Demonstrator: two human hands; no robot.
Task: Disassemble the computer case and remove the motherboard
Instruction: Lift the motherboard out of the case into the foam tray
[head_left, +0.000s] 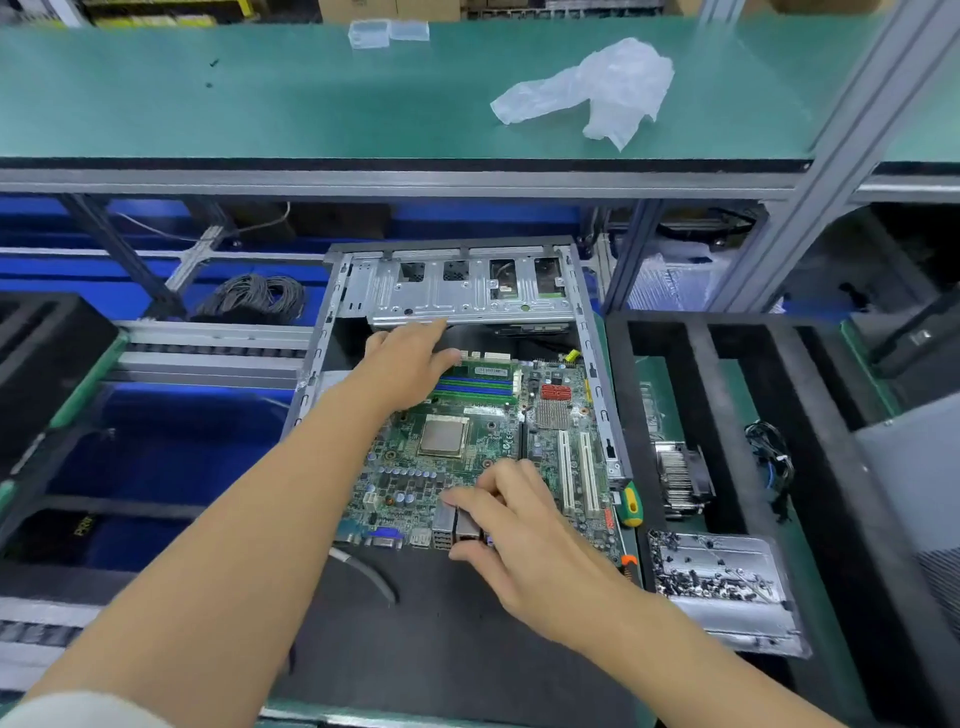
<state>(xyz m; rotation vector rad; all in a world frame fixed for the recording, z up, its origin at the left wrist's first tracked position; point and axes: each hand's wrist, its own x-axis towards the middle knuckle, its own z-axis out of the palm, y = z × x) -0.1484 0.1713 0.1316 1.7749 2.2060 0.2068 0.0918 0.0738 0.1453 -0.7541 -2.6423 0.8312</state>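
Head view, left hand (410, 364) flat on green motherboard (467, 457), right hand (511, 525) grip clamped on its metal ports (457, 525)

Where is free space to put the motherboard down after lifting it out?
Bare black mat in front of the motherboard, between both arms. Green shelf left of the plastic bag is bare. Right side is crowded: heatsink, screw tray.
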